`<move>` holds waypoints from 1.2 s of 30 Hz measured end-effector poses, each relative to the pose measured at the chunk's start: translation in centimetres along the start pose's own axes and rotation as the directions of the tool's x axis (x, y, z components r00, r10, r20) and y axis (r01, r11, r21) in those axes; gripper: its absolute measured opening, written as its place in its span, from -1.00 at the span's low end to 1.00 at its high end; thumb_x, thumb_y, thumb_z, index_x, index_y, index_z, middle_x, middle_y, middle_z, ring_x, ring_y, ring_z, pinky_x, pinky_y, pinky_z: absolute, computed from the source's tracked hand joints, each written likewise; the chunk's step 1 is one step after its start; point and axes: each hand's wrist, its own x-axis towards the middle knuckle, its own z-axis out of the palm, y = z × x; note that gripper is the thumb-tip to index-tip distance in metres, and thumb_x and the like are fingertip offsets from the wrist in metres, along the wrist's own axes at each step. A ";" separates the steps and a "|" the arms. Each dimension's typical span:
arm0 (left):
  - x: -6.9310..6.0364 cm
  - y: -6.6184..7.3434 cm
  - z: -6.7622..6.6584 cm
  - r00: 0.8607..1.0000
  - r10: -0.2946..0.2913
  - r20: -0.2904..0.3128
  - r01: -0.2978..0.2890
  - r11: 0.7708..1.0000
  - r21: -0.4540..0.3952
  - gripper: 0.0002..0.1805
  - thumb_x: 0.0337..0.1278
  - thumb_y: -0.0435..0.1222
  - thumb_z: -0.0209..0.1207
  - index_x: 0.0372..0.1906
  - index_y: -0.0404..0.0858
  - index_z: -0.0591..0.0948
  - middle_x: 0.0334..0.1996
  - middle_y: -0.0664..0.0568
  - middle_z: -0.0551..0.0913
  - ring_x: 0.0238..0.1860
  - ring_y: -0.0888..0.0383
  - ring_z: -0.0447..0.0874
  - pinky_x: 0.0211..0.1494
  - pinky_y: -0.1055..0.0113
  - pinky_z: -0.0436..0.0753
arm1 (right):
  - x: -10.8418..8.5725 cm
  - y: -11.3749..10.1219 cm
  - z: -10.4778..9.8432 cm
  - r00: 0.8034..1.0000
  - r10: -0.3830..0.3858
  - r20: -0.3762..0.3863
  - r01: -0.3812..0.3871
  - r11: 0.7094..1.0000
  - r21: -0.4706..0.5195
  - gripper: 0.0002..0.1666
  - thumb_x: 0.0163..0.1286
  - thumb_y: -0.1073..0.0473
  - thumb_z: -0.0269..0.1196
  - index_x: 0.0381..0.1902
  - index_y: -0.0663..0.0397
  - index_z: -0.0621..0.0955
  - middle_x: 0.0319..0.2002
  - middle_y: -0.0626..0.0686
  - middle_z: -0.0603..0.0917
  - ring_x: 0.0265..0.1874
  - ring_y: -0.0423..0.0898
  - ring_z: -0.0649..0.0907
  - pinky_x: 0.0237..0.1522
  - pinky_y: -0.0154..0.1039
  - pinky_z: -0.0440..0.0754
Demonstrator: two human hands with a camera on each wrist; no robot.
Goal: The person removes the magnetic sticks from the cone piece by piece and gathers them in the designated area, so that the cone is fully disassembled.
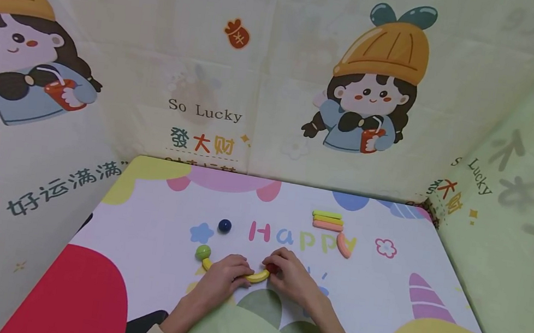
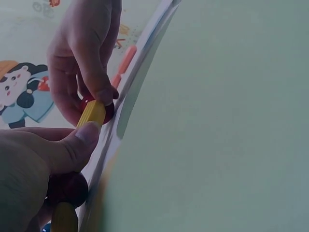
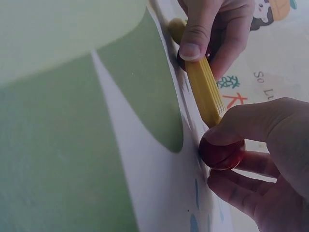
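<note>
In the head view my left hand pinches the left part of a curved yellow rod with ridged sides. My right hand holds a red ball between thumb and fingers, against the rod's right end. Under my left hand, a dark red ball joins this rod to a second yellow rod, partly hidden by the fingers. At the far left end of that second rod sits a green ball. The pieces lie low over the printed tabletop.
A dark blue ball lies beyond my left hand. Farther back on the right are several straight rods, green, yellow and pink, side by side, with a curved pink rod near them. A printed cloth wall stands behind the table.
</note>
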 end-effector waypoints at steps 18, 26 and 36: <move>0.0 0.3 -0.2 0.998 -0.042 0.052 0.041 0.999 0.003 -0.81 0.07 -0.25 0.42 -0.18 -0.15 0.80 -0.18 0.13 0.73 0.02 0.16 0.65 0.22 0.18 0.65 | -0.3 0.5 -0.4 0.997 0.069 -0.033 -0.071 0.997 -0.033 -0.65 0.25 0.23 0.41 0.02 -0.01 0.68 -0.08 -0.05 0.58 -0.13 -0.18 0.55 -0.03 -0.27 0.68; 0.0 0.4 -0.2 0.996 -0.057 0.062 0.056 0.998 0.016 -0.80 0.08 -0.26 0.42 -0.15 -0.16 0.78 -0.14 0.12 0.72 0.05 0.15 0.63 0.26 0.15 0.63 | -0.1 0.6 -0.8 0.996 0.088 -0.022 -0.089 0.995 -0.047 -0.61 0.25 0.22 0.43 0.05 0.01 0.66 -0.06 -0.03 0.59 -0.12 -0.17 0.55 -0.01 -0.23 0.70; 0.0 0.5 -0.4 0.992 -0.075 0.102 0.074 0.997 0.014 -0.80 0.14 -0.22 0.39 -0.13 -0.13 0.77 -0.14 0.15 0.69 0.04 0.17 0.62 0.30 0.17 0.61 | 0.5 2.1 -3.3 0.975 0.197 -0.106 -0.199 0.980 -0.001 -0.53 0.21 0.27 0.43 0.10 0.12 0.62 -0.07 0.02 0.60 -0.17 -0.16 0.57 -0.07 -0.21 0.73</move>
